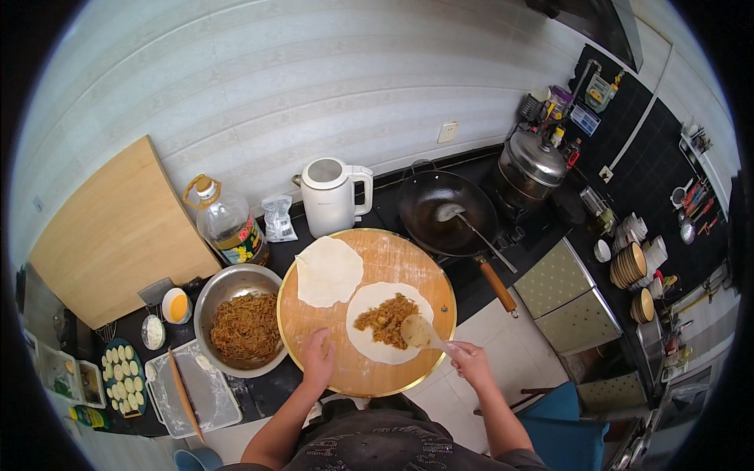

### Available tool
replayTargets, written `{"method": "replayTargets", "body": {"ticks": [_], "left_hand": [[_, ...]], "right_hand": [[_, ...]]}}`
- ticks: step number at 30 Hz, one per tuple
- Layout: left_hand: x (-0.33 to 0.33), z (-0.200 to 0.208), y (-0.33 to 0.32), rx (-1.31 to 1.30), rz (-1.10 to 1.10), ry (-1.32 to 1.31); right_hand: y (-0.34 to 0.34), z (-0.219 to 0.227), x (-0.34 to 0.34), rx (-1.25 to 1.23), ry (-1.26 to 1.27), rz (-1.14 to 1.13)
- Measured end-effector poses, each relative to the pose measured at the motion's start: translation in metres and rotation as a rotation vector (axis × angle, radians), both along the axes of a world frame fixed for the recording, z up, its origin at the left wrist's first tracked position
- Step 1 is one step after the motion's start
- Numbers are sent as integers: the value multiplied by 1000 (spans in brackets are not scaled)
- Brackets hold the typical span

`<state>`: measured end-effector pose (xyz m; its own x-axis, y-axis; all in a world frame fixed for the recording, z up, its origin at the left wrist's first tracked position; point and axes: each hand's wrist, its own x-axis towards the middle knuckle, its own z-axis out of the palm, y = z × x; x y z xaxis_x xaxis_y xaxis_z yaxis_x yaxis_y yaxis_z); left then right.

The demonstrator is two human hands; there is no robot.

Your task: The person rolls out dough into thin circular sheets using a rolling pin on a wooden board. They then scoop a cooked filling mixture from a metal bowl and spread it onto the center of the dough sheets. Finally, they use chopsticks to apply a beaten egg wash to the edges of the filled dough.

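Observation:
On the round wooden board [404,253] lies a thin round sheet of dough [367,347], with a heap of brown shredded filling [383,316] on it. My right hand [470,363] is closed around the handle of a broad pale rice paddle [418,333]. The paddle's head rests at the right side of the heap. A second dough sheet [330,271] lies bare at the upper left of the board. My left hand [318,359], fingers stretched out and holding nothing, is at the board's near left edge. Left of the board stands a metal bowl [206,337] with more filling.
Behind the board are a white kettle [327,198] and an oil bottle [226,224]. A wok [420,200] sits to the right, its handle [496,284] sticking out toward me. At the left lie a rolling pin [184,392] on a tray [224,404] and a plate of dough pieces [123,378].

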<state>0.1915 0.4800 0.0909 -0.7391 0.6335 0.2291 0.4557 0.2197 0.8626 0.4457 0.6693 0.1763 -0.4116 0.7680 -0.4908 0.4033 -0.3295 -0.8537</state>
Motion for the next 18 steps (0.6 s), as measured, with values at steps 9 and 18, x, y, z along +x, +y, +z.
{"method": "replayTargets", "body": {"ticks": [9,18], "left_hand": [[4,-10,6,7,-51,44],[8,-12,5,-23,-47,-2]], "right_hand": [[22,-7,-6,83,91,3],[-7,-40,-11,-73,36,131]]}}
